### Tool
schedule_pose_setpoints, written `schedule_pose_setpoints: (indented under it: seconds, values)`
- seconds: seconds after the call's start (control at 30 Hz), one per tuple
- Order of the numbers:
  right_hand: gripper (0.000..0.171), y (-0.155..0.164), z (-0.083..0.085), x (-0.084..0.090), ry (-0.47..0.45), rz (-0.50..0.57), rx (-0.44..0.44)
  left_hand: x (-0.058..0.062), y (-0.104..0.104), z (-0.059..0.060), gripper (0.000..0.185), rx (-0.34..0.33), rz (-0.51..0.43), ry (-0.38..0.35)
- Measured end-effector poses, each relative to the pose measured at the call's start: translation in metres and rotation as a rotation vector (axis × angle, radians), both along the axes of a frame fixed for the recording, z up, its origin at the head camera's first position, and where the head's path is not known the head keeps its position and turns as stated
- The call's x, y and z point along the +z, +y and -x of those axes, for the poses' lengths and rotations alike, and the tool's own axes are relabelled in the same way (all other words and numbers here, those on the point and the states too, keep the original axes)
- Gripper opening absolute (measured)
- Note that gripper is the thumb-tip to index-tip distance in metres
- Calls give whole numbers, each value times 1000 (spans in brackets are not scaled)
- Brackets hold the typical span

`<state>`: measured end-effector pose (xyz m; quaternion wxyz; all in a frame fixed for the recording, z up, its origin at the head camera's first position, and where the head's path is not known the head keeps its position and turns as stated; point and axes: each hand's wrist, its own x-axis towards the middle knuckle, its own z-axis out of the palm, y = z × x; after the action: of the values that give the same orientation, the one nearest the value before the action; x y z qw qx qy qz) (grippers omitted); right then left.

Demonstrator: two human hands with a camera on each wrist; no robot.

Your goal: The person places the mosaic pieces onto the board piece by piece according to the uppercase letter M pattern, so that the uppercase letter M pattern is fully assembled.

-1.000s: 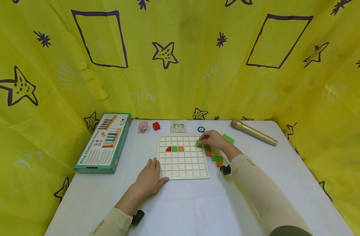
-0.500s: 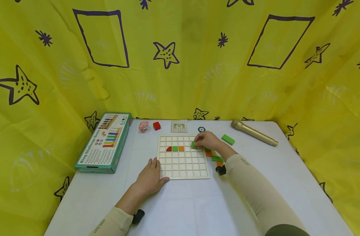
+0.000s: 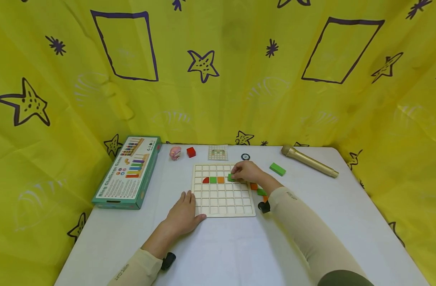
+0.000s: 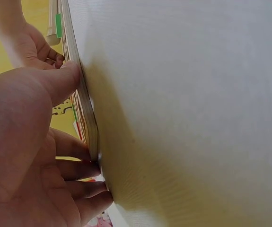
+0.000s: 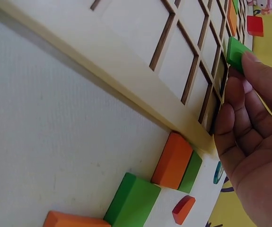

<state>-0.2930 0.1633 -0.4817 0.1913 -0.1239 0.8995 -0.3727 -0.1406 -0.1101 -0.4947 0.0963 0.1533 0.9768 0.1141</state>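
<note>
My right hand pinches a green square tile between thumb and fingers, over the upper right part of a pale wooden grid board. In the same row, further left, lie a red rounded tile, a green square tile and an orange square tile. My left hand rests at the board's front left corner, fingers extended along the left edge and thumb against the front edge. A small pattern card lies behind the board.
Right of the board lie loose orange and green pieces, and a red one. Further off are a green block, gold microphone, small dark ring, red cube, pink lump and game box.
My right hand has carried the green tile leftward over the board, from its right edge towards the orange tile. My left hand has stayed at the corner.
</note>
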Motion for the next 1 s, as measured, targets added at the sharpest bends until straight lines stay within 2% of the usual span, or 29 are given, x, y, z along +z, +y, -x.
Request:
schedule_pose_setpoints:
  seconds: [0.6, 1.0]
  values:
    - [9, -9, 0, -6, 34, 16, 35, 3, 2, -2, 88, -1, -2, 4]
    - [8, -14, -3, -5, 49, -39, 45, 1, 2, 0, 88, 6, 1, -2]
